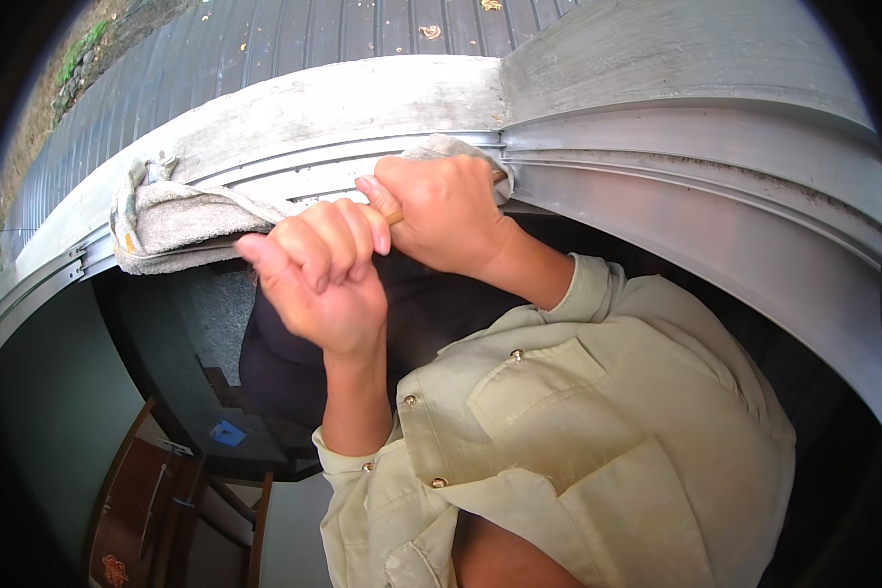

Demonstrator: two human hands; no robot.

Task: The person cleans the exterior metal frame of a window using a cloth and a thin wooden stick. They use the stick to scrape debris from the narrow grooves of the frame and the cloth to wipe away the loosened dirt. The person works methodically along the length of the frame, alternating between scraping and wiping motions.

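Observation:
A thin wooden stick [395, 217] runs between my two fists at the window track. My left hand [327, 268] is closed around its near end, palm side towards me and thumb out to the left. Further along, my right hand [445, 209] grips the same stick, back of the hand up. Past my right fist the stick meets a grey cloth [448, 147] bunched in the corner of the frame; my hand hides part of both. Left of my hands, a grey towel [198, 220] with a twisted edge drapes over the sill track.
The aluminium window track [338, 165] meets the upright frame [669, 147] at the right corner. Outside lies a ribbed metal roof [301, 44] with dry leaves. Indoors, lower left, are wooden furniture [136, 507] and a small blue item [228, 433].

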